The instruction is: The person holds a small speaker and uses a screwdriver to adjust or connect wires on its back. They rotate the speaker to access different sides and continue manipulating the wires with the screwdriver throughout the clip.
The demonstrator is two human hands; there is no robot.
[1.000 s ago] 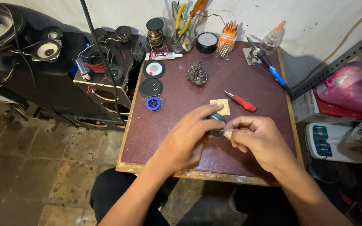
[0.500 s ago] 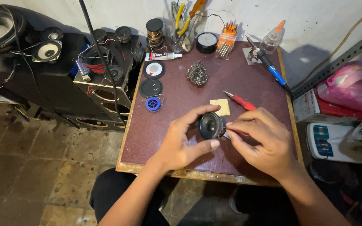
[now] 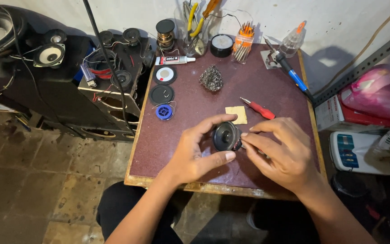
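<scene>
Left hand (image 3: 195,153) pinches the small round black speaker (image 3: 225,136) near the worktop's (image 3: 186,86) front edge (keep it steady); right hand (image 3: 283,151) fingers its rim.

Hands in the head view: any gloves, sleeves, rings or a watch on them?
None visible. The left hand and right hand are bare, without gloves, rings or watch. Both forearms are bare to the frame's bottom edge, so no sleeve shows. The fingers have short nails.
</scene>
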